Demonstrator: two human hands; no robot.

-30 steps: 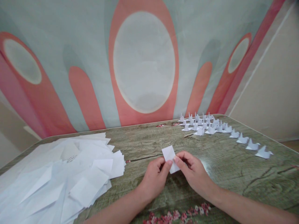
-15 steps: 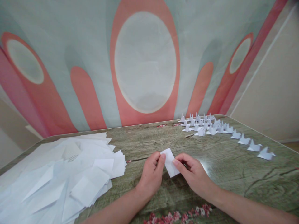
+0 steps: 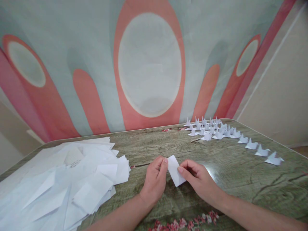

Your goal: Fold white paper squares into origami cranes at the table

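A small white folded paper [image 3: 175, 171] is held tilted between my two hands, above the middle of the table. My left hand [image 3: 157, 173] is closed, its thumb and forefinger pinching the paper's upper left edge. On the other side, my right hand [image 3: 196, 176] grips the paper's right edge, thumb on top and fingers curled behind it. The fingers' undersides and the paper's back are hidden. To the left lies a large spread pile of white paper sheets [image 3: 92, 192]. Folded white paper birds [image 3: 251, 144], several of them, stand at the right.
The table [image 3: 149, 144] has a wood-grain top with printed pink flowers [image 3: 183, 223] near its front. Behind its far edge hangs a grey-green backdrop [image 3: 151, 64] with coral shapes. A pale wall [image 3: 284, 96] rises on the right.
The paper has tipped slightly and moved a little down and right. My left hand has shifted slightly left at its edge; my right hand has barely moved.
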